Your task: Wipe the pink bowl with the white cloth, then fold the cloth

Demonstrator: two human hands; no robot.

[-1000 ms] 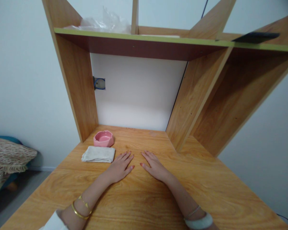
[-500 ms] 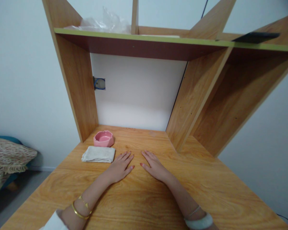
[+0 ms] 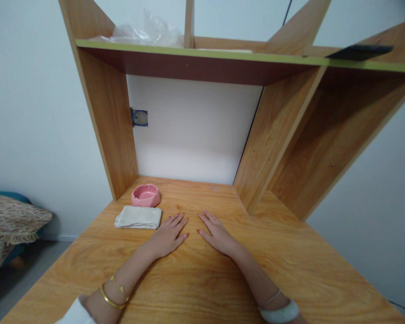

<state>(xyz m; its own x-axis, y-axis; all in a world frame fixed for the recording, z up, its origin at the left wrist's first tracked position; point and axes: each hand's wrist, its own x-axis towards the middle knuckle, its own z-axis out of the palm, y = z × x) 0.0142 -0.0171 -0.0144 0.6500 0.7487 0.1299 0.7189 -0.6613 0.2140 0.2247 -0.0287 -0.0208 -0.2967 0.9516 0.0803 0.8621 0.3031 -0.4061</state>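
Observation:
My left hand (image 3: 168, 235) lies flat on the wooden desk (image 3: 202, 283), palm down, fingers stretched out, holding nothing. My right hand (image 3: 218, 234) lies flat beside it, palm down and empty, a small gap between the two. Just left of my left hand sits a folded white cloth (image 3: 138, 217), close to the fingertips but apart from them. Behind the cloth stands a pink ceramic ashtray (image 3: 146, 195). Gold bangles ring my left wrist; a pale bangle and a thin chain ring my right.
A wooden hutch rises from the desk's back, with a shelf (image 3: 202, 55) overhead carrying crumpled clear plastic (image 3: 148, 31) and a dark flat object (image 3: 359, 52). An angled side panel (image 3: 273, 135) stands at the right. A patterned blanket (image 3: 10, 222) lies at the far left.

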